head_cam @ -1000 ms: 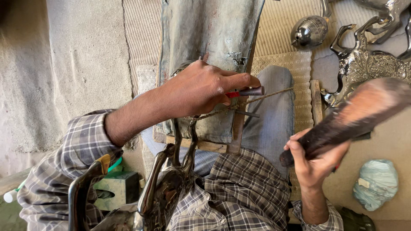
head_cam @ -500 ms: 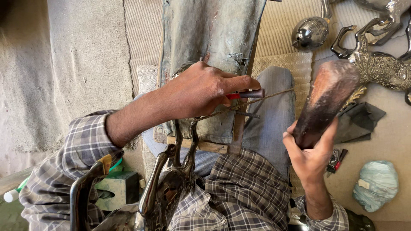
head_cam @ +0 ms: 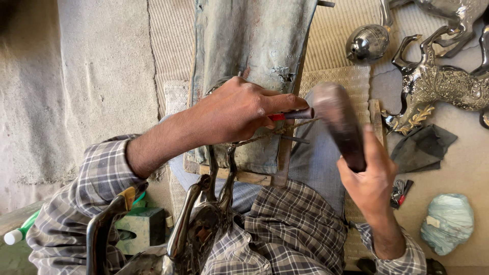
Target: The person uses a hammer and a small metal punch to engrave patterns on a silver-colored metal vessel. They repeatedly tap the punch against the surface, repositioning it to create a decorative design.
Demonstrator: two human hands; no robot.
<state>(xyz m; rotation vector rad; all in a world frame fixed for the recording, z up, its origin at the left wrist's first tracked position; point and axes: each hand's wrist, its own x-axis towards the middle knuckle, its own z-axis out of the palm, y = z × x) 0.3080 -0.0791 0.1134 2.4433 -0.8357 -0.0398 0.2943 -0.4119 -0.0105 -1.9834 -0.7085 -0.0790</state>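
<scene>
My left hand (head_cam: 237, 112) is closed around a small punch tool with a red band (head_cam: 290, 115), held sideways against a thin metal piece on a worn wooden block (head_cam: 254, 46) in my lap. My right hand (head_cam: 369, 178) grips a dark wooden mallet (head_cam: 338, 122), whose head sits right against the end of the punch. A shiny metal animal figure (head_cam: 204, 229) lies across my lap below the left hand, its legs reaching up under my fingers.
Ornate silver animal figures (head_cam: 443, 86) and a round silver ball (head_cam: 368, 43) lie at the upper right. A dark cloth (head_cam: 423, 147), small pliers (head_cam: 400, 193) and a pale blue-green lump (head_cam: 447, 223) lie at the right. A green block (head_cam: 140, 226) sits at lower left.
My right hand has swung the mallet from far right, leftward and down, until its head meets the punch end. My left hand has held still on the punch.
</scene>
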